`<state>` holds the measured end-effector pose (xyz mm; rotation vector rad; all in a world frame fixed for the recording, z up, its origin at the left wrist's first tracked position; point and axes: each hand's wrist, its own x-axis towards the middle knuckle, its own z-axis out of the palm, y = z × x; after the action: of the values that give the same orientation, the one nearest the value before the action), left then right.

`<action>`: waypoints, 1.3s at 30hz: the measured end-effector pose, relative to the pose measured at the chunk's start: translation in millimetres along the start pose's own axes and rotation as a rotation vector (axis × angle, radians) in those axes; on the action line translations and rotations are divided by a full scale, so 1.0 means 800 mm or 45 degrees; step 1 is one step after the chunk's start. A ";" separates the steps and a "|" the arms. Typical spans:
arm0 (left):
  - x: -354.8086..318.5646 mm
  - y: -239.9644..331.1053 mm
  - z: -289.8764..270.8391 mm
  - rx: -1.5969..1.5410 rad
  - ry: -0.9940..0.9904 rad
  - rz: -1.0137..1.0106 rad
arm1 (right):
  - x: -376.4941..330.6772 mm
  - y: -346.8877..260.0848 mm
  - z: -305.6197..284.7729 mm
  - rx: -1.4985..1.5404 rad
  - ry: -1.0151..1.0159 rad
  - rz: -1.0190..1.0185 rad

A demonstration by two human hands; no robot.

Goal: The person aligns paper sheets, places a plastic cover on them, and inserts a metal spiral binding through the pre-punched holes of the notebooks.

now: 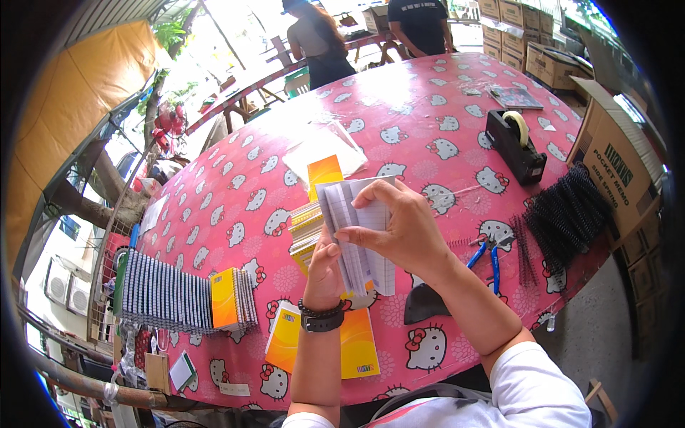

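Lined sheets (374,260): held above the table (471,357), pinched by the right hand (399,217), gripped by the left hand (325,267)
Behind: yellow-covered stack (305,232), partly blocked
Right side: pliers (495,269), black coils (571,210), tape dispenser (515,150)

The head camera, a wide fisheye, looks from above the near edge of the pink worktop (235,192), close over it, facing down and forward past its far edge.
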<state>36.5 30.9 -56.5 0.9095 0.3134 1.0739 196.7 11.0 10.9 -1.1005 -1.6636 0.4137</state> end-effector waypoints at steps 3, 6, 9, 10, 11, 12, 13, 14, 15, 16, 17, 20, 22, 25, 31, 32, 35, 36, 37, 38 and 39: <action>-0.001 0.000 -0.002 -0.013 0.006 0.003 | -0.001 -0.002 0.000 -0.017 0.013 -0.012; 0.000 -0.002 -0.001 -0.055 0.020 -0.012 | -0.003 0.001 0.005 -0.102 0.040 -0.020; 0.000 -0.005 -0.002 -0.066 0.020 -0.033 | -0.006 -0.009 0.007 -0.178 0.046 0.039; -0.001 -0.006 -0.003 -0.062 0.018 -0.040 | -0.007 -0.009 0.009 -0.192 0.049 0.031; 0.000 -0.007 -0.002 -0.055 0.026 -0.025 | -0.008 -0.007 0.010 -0.210 0.052 0.028; 0.000 -0.009 0.000 -0.047 0.034 -0.009 | -0.007 -0.006 0.010 -0.205 0.045 0.033; 0.000 -0.009 0.000 -0.039 0.042 0.006 | -0.007 -0.006 0.010 -0.200 0.038 0.039; 0.000 -0.009 0.000 -0.037 0.051 0.007 | -0.007 -0.006 0.009 -0.202 0.032 0.046; 0.000 -0.009 0.000 -0.034 0.061 0.008 | -0.007 -0.007 0.008 -0.204 0.028 0.051; 0.001 -0.009 0.000 -0.031 0.070 0.008 | -0.007 -0.008 0.007 -0.207 0.024 0.055; 0.000 -0.009 0.000 -0.038 0.076 0.007 | -0.007 -0.008 0.006 -0.208 0.018 0.060; 0.000 -0.009 0.001 -0.049 0.084 0.001 | -0.007 -0.007 0.007 -0.202 0.020 0.054; -0.001 -0.009 0.000 -0.044 0.073 -0.008 | -0.007 -0.008 0.006 -0.192 0.013 0.064; 0.000 -0.009 -0.004 -0.050 0.075 -0.001 | -0.007 -0.008 0.007 -0.176 0.030 0.033; -0.001 -0.002 -0.016 -0.039 0.015 0.008 | -0.006 -0.003 0.009 -0.110 0.051 0.005; -0.001 -0.002 -0.018 -0.047 0.019 0.006 | -0.006 -0.003 0.009 -0.102 0.043 0.001; 0.000 -0.003 -0.020 -0.077 0.013 -0.002 | -0.006 -0.004 0.012 -0.111 0.067 -0.033; 0.000 -0.002 -0.017 -0.093 0.000 -0.007 | -0.006 -0.004 0.011 -0.104 0.066 -0.039; 0.000 0.000 -0.014 -0.108 -0.014 -0.011 | -0.006 -0.004 0.011 -0.097 0.064 -0.044; 0.001 0.001 -0.012 -0.102 -0.035 0.003 | -0.005 -0.004 0.011 -0.088 0.062 -0.050; 0.001 0.002 -0.011 -0.096 -0.056 0.018 | -0.005 -0.005 0.012 -0.057 0.085 -0.048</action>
<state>30.7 35.9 -60.5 0.8678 0.2288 1.0700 186.4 8.0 8.0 -1.1023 -1.6392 0.3139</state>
